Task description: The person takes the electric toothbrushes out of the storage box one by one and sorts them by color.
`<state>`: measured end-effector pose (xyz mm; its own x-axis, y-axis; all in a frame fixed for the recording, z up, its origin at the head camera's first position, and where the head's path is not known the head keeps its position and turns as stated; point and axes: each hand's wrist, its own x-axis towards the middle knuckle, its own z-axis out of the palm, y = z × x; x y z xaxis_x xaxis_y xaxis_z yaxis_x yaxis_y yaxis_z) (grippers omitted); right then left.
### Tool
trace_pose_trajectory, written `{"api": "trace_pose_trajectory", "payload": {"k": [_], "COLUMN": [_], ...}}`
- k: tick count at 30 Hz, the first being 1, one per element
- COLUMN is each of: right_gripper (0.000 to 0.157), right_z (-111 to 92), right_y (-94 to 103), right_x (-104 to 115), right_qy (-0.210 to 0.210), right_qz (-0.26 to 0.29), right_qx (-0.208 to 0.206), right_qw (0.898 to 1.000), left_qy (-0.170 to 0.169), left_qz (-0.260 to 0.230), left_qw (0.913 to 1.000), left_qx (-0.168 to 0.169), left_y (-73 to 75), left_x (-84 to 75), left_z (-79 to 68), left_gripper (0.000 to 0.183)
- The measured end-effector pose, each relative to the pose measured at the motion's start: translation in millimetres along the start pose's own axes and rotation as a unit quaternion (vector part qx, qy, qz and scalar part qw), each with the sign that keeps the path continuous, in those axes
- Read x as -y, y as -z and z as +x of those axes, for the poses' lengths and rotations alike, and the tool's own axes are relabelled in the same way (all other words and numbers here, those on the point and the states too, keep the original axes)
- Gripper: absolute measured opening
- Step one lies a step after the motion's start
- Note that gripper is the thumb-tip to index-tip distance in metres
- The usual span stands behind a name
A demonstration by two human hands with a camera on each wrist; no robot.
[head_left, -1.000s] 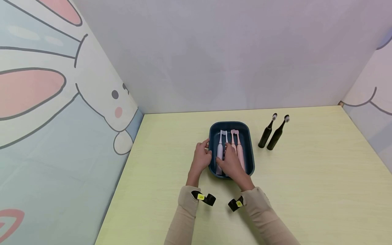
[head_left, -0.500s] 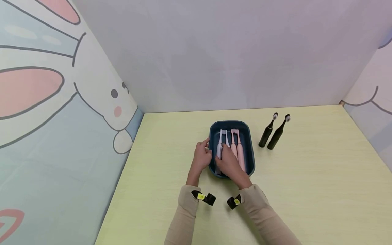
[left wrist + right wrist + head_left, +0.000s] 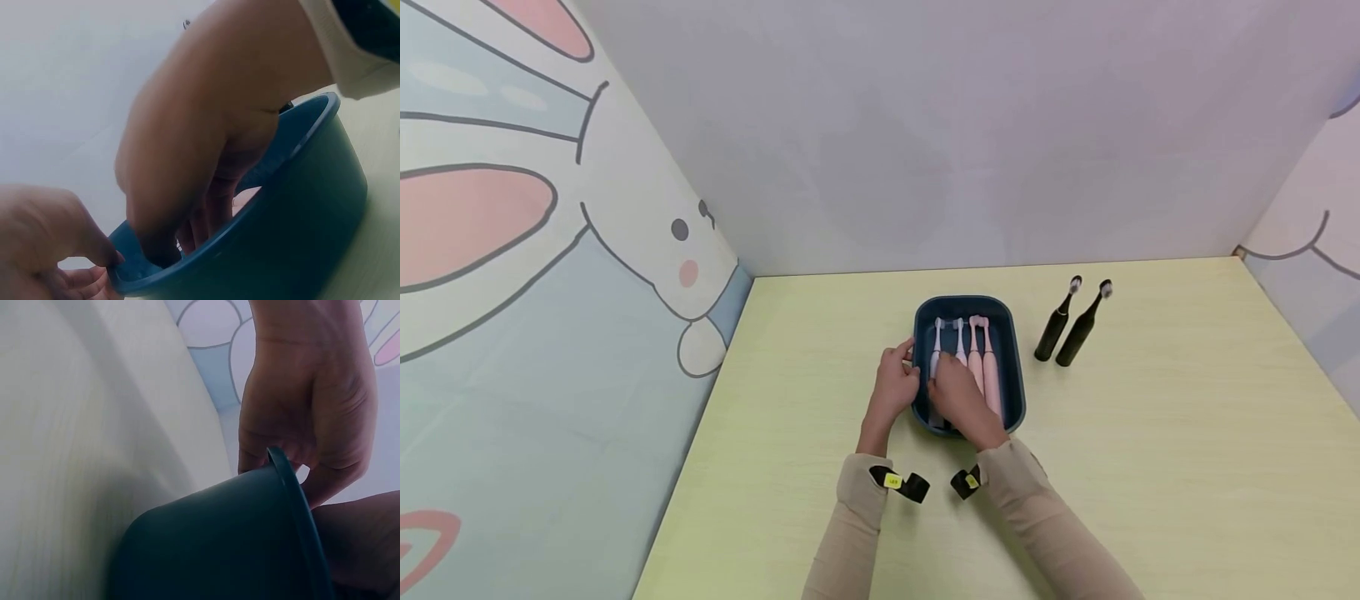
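Observation:
A dark blue basin holds two pale lavender-white electric toothbrushes and two pink electric toothbrushes, lying side by side. My left hand grips the basin's left rim, thumb over the edge and fingers outside. My right hand reaches down inside the basin, its curled fingers and thumb on the handle of the leftmost white electric toothbrush. The second white toothbrush lies partly under this hand. In the left wrist view the right fingertips dip behind the basin wall, so their contact is hidden.
Two black electric toothbrushes lie slanted on the pale yellow table, right of the basin. A grey-white wall rises at the table's far edge. On the left stands a wall panel with a cartoon rabbit.
My right hand has shifted slightly left inside the basin. The heads of the two white toothbrushes have moved apart. My left hand has stayed on the rim.

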<state>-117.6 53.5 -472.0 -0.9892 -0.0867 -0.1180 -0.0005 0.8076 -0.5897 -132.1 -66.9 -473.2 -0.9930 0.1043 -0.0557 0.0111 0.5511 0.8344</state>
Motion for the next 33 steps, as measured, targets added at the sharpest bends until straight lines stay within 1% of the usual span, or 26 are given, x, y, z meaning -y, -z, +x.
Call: {"api": "trace_pose_trajectory", "payload": {"k": [4, 8, 12, 16, 19, 24, 29, 33], "right_gripper": [0.033, 0.033, 0.031, 0.027, 0.029, 0.033, 0.032, 0.033], "right_z": [4.1, 8.0, 10.2, 11.3, 11.4, 11.3, 11.2, 10.1], "right_y": [1.5, 1.6, -0.1, -1.2, -1.2, -0.8, 1.1, 2.6], "right_x": [3.4, 4.1, -0.3, -5.9, -7.9, -7.4, -5.9, -5.6], "right_qy": [0.0, -0.007, -0.013, -0.02, -0.031, -0.05, -0.064, -0.072], "right_qz": [-0.033, -0.049, -0.028, 0.007, 0.028, 0.044, 0.047, 0.062], "right_qx": [0.013, 0.03, 0.025, 0.013, 0.006, -0.003, -0.002, -0.005], "right_qw": [0.999, 0.998, 0.999, 1.0, 0.999, 0.998, 0.997, 0.995], "left_qy": [0.004, 0.015, 0.02, 0.021, 0.024, 0.028, 0.028, 0.032], "left_qz": [-0.004, -0.004, -0.002, -0.002, -0.005, 0.0, -0.001, -0.003], "left_qw": [1.0, 0.9999, 0.9998, 0.9997, 0.9997, 0.9996, 0.9996, 0.9994], "left_qx": [0.001, 0.004, 0.006, 0.007, 0.007, 0.008, 0.007, 0.009], "left_y": [0.1, -0.8, -1.1, -0.6, -0.4, -0.8, -1.8, -2.7], "left_x": [-1.5, -2.4, -2.4, -2.5, -2.6, -2.1, -1.4, -1.2], "left_z": [-0.1, 0.1, 0.1, 0.0, -0.1, 0.0, 0.6, 1.7], "left_gripper": [0.051, 0.05, 0.05, 0.051, 0.051, 0.051, 0.051, 0.051]}}
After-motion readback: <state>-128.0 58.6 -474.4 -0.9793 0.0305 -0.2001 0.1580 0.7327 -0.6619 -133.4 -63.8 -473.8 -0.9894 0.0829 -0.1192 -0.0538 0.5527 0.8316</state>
